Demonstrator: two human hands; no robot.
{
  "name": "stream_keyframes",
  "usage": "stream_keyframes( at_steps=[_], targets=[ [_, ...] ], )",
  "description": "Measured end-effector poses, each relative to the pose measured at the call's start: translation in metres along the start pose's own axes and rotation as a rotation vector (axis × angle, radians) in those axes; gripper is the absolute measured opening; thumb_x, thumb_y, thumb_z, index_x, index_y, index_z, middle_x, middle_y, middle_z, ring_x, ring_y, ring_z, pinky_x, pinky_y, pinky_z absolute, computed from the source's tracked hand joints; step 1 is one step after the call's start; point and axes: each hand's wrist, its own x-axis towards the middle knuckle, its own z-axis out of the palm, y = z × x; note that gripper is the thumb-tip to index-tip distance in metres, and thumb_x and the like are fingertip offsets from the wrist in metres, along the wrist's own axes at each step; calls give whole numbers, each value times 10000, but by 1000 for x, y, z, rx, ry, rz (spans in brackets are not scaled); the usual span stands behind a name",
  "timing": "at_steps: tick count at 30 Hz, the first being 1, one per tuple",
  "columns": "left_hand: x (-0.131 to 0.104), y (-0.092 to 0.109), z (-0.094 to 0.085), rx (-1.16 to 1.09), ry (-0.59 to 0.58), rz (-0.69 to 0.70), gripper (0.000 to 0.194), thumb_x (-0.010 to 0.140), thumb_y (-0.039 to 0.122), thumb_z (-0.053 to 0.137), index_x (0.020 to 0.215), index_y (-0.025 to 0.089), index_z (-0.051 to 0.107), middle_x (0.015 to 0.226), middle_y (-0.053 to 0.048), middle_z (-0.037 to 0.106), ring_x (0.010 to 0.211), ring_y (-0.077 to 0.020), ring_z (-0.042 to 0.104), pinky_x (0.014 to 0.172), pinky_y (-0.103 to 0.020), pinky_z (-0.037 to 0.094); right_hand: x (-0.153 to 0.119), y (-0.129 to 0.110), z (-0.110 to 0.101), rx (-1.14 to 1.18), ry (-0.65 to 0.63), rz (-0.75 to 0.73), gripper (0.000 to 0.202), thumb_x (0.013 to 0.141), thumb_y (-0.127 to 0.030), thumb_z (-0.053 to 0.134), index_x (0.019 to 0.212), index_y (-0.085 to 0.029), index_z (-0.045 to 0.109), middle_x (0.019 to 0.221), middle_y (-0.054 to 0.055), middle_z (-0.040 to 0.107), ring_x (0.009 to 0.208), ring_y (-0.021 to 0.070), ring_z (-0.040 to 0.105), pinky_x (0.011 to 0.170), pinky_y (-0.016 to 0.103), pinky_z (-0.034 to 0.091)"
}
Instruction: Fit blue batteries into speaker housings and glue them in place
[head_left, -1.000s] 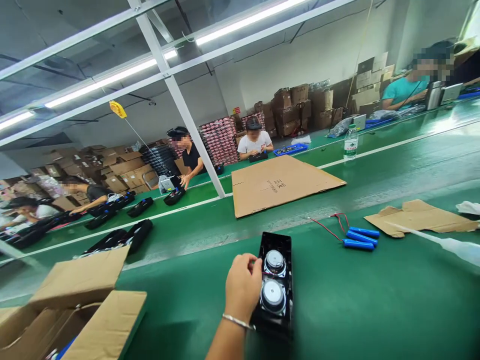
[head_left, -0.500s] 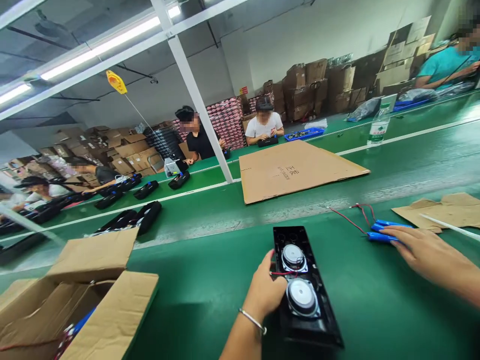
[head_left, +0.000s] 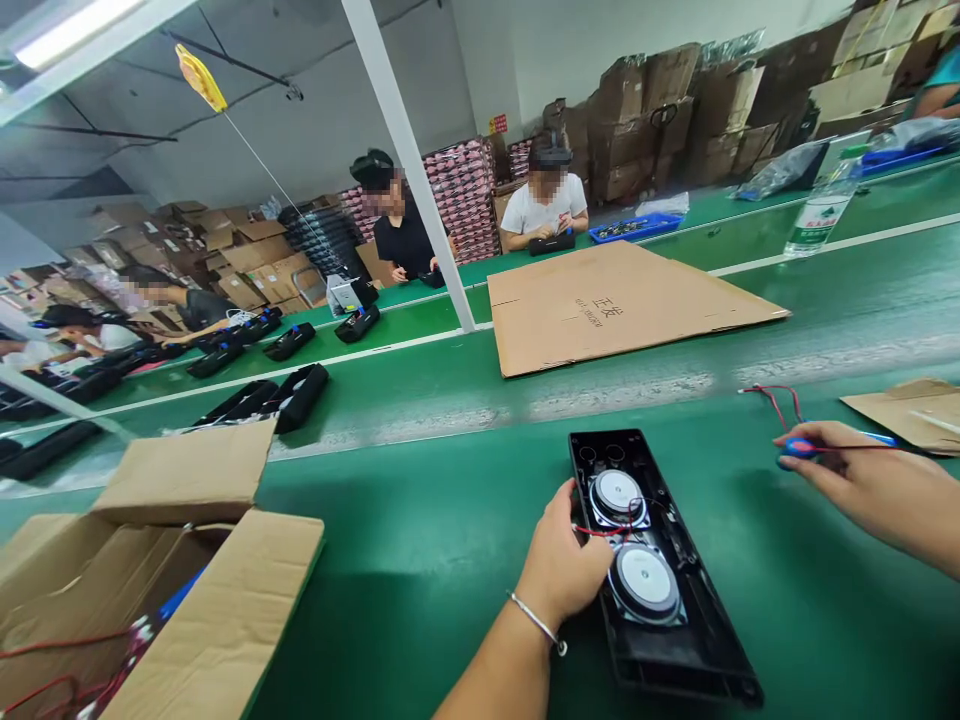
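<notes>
Green worktop (head_left: 420, 520) is supporting the open black speaker housing (head_left: 699, 615), with an open carton (head_left: 225, 610) sitting to the housing's left. In the head view, the left hand (head_left: 562, 565) is gripping the housing's left edge, while the right hand (head_left: 862, 485), right of the housing, is pinching one blue cell (head_left: 798, 448) between thumb and fingers. Steadying and cell pick-up appear to be occurring together; moving the cell calls for keeping its lead (head_left: 859, 448) from snagging.
</notes>
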Motion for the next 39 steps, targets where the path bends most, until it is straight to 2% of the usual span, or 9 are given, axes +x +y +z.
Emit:
stream_keyframes(
  at_steps=[2,4,8,11,17,19,23,29,39],
  targets=[
    [0,-2,1,5,0,-31,638,695,266,591,1293,171,389,1256,-89,521,1144,-248,481,1015,-367,335,-8,-26,-12,253,59,61,459,698,-590,479,1025,-269,508,871,39,627,699,220,595,617,347,461],
    [-2,-2,3,20,3,-63,681,685,252,590,1317,163,351,1259,-98,515,1150,-253,474,1023,-373,323,-14,-53,-19,543,74,35,571,682,-613,513,1148,-288,464,929,35,621,728,195,602,659,311,493],
    [-8,0,8,1,12,-7,752,660,205,600,1346,192,291,1305,-78,474,1197,-257,428,1051,-360,285,-17,-96,-15,799,-85,-81,547,771,-594,506,1199,-259,452,1085,59,574,880,178,594,829,292,494],
    [-8,-1,13,-12,9,31,743,669,195,591,1346,220,286,1334,-61,444,1236,-272,380,1071,-366,254,-12,-120,-1,810,-144,-245,479,836,-516,478,1212,-221,449,1127,77,548,892,185,589,826,331,509],
    [-4,-4,13,-9,-25,50,674,660,181,579,1291,273,358,1282,-30,495,1195,-287,419,1045,-389,295,4,-155,23,555,-37,-425,303,826,-433,520,1058,-240,532,883,1,628,755,153,603,673,257,519],
    [-5,-6,13,12,-17,56,687,648,194,591,1291,264,358,1277,-38,496,1184,-285,428,1035,-376,307,7,-163,26,474,-27,-481,265,828,-421,509,1014,-236,545,866,-1,628,755,152,600,663,254,508],
    [-4,-12,15,20,-10,10,719,622,217,605,1296,220,356,1259,-77,496,1164,-291,431,1017,-359,318,11,-170,29,383,-45,-548,219,823,-350,500,1005,-256,576,935,-11,623,835,163,588,743,291,493],
    [-3,-16,17,-18,-10,24,713,631,233,585,1301,223,341,1168,-60,544,1062,-260,488,962,-356,360,20,-170,33,283,-71,-657,295,856,-347,421,1058,-251,614,1023,1,611,952,186,555,857,358,458],
    [-2,-19,18,3,-4,23,668,629,230,591,1265,235,387,1157,-48,554,1059,-262,493,964,-347,360,23,-169,39,183,-2,-737,289,905,-329,402,1060,-242,630,895,33,558,813,148,538,758,293,468]
  ],
)
